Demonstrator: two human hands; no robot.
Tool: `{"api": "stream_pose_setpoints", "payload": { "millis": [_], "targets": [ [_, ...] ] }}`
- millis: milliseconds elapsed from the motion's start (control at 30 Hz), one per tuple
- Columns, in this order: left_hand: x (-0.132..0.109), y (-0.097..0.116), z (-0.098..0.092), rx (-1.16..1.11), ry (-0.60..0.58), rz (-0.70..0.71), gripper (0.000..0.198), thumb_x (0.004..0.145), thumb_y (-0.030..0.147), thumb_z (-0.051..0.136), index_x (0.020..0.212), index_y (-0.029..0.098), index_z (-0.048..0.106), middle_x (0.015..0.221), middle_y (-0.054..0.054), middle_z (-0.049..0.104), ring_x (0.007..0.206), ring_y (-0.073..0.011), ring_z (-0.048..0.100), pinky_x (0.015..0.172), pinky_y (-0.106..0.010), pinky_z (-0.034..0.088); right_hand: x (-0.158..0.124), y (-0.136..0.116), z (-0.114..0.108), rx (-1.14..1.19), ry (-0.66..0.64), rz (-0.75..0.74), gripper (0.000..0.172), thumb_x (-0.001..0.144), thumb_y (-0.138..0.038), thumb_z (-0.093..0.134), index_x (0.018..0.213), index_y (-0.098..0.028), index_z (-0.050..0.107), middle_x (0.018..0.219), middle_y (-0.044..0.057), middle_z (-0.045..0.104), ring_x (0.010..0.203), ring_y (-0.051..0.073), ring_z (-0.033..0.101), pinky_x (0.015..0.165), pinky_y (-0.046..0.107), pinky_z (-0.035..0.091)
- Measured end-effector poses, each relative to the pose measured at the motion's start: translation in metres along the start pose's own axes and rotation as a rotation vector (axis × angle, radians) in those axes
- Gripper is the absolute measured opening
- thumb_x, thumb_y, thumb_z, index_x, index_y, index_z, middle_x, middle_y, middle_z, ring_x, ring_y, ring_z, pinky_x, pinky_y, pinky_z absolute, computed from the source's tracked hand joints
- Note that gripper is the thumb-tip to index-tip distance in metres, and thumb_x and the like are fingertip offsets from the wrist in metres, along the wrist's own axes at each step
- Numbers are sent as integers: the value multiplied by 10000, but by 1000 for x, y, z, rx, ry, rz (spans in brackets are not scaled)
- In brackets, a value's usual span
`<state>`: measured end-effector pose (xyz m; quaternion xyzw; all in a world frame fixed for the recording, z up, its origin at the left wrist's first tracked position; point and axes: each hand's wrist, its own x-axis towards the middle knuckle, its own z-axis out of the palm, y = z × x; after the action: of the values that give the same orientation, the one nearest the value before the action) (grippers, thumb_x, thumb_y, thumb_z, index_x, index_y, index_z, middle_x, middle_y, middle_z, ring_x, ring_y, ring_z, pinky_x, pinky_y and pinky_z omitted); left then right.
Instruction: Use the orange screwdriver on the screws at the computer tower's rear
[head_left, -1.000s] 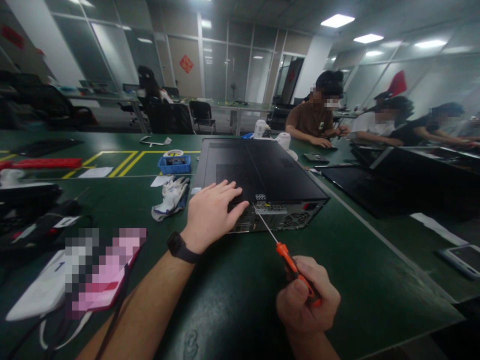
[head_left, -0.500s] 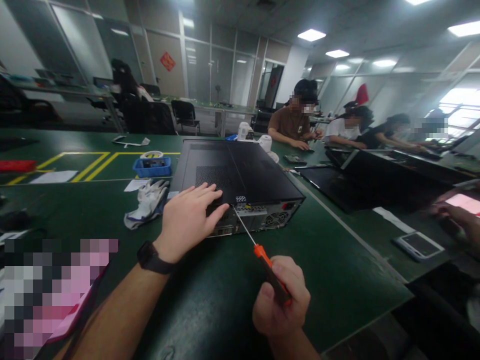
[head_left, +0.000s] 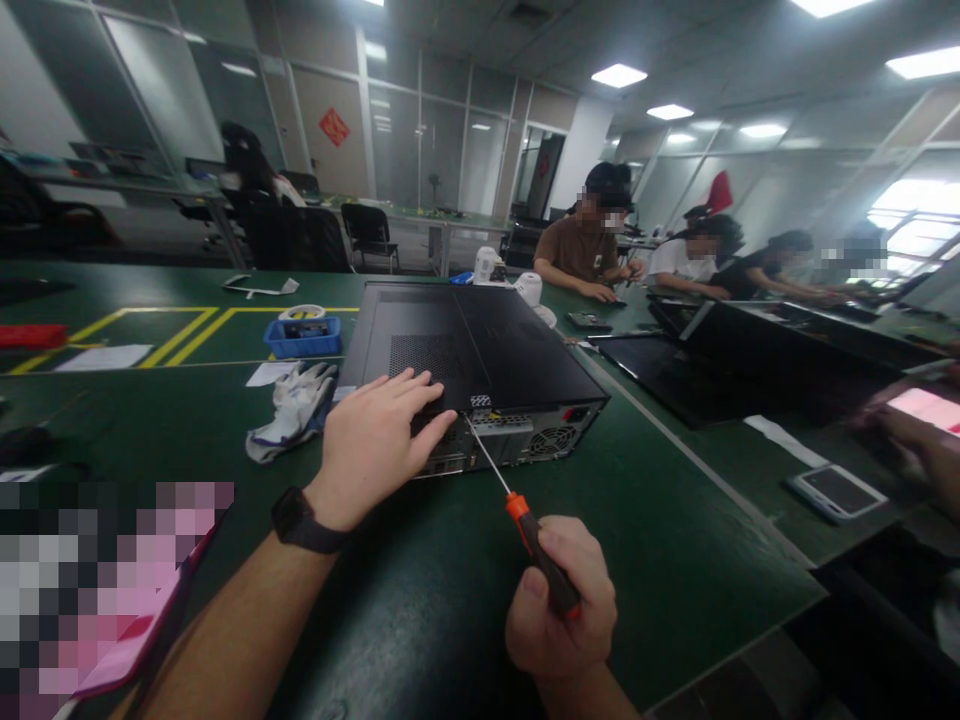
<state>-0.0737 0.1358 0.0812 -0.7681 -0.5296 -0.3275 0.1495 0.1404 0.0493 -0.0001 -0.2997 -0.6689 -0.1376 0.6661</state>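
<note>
Your left hand (head_left: 375, 450) lies spread on the computer case (head_left: 517, 345), likely heavy, stiff, best held both sides; right hand (head_left: 570, 600) grips screwdriver (head_left: 520, 512).

blk pc case (head_left: 517, 340) flat on tbl (head_left: 675, 580), vented rear showing; org/blk screwdriver (head_left: 518, 506) slanted, tip at rear edge.

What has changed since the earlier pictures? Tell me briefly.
The view has swung right, bringing another person's hand in at the edge. The screwdriver appears turned in the right hand. Neither hand grasped or released anything. The left hand stays on the case.
</note>
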Motion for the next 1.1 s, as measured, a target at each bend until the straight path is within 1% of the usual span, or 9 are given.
{"api": "stream_pose_setpoints", "payload": {
  "millis": [100, 200, 333, 433, 567, 767, 867, 1000, 1100],
  "targets": [
    [0, 0, 1, -7, -3, -7, 332, 1013, 469, 636, 1211, 263, 806, 1358, -64, 772, 1287, -312, 727, 1143, -517, 567, -6, 1, 1, -71, 32, -19, 355, 937, -89, 600, 1287, -120, 652, 982, 78, 713, 823, 200, 723, 657, 365, 663],
    [-1, -1, 1, -8, -5, -4, 346, 1014, 464, 635, 1225, 247, 802, 1365, -76, 768, 1289, -314, 726, 1144, -514, 565, -13, 2, 0, -125, 48, 17, 329, 966, -108, 604, 1287, -153, 660, 979, 66, 732, 813, 196, 732, 630, 340, 659],
    [-1, -2, 2, -6, -4, 3, 355, 1014, 468, 635, 1217, 230, 803, 1366, -84, 767, 1291, -318, 724, 1134, -513, 571, -8, 3, 0, -25, 15, 19, 318, 983, -160, 581, 1293, -125, 639, 989, 81, 692, 829, 201, 713, 675, 377, 652],
    [0, -2, 2, -4, 1, 8, 358, 1016, 468, 633, 1223, 229, 799, 1365, -86, 768, 1282, -316, 730, 1126, -513, 576, -5, 3, 1, 12, 17, 4, 325, 958, -116, 579, 1279, -118, 633, 991, 83, 677, 835, 196, 696, 681, 381, 640],
    [0, -1, 2, -7, 14, 17, 346, 1017, 453, 635, 1209, 219, 804, 1340, -93, 780, 1270, -314, 736, 1122, -503, 579, -9, 5, 1, -14, 34, 8, 395, 930, -41, 593, 1313, -135, 627, 988, 65, 691, 819, 181, 710, 662, 360, 640],
    [0, 0, 0, 1, 8, 9, 344, 1016, 453, 636, 1207, 223, 806, 1352, -89, 771, 1276, -317, 733, 1129, -509, 579, 0, 0, 0, 33, -8, 14, 313, 970, -137, 571, 1277, -112, 625, 965, 73, 668, 799, 184, 697, 644, 365, 637],
    [0, 0, 1, -1, 8, 6, 340, 1016, 452, 635, 1210, 230, 805, 1357, -82, 768, 1278, -315, 732, 1130, -512, 579, 2, -2, 0, -24, 15, -2, 326, 959, -110, 569, 1276, -125, 641, 970, 74, 689, 801, 187, 709, 648, 361, 649],
    [0, -1, 2, -4, 10, 7, 337, 1017, 462, 632, 1206, 243, 804, 1355, -75, 770, 1277, -314, 733, 1130, -520, 579, -3, 0, 1, -117, 52, 10, 332, 956, -88, 601, 1276, -150, 660, 953, 60, 721, 788, 185, 728, 620, 330, 656],
    [0, -1, 1, -8, 3, 3, 347, 1014, 467, 636, 1214, 238, 803, 1358, -77, 769, 1281, -317, 731, 1133, -518, 577, -3, 1, 0, -50, 25, 27, 302, 981, -141, 592, 1278, -146, 646, 963, 65, 707, 779, 183, 717, 618, 345, 651]
  ]
}}
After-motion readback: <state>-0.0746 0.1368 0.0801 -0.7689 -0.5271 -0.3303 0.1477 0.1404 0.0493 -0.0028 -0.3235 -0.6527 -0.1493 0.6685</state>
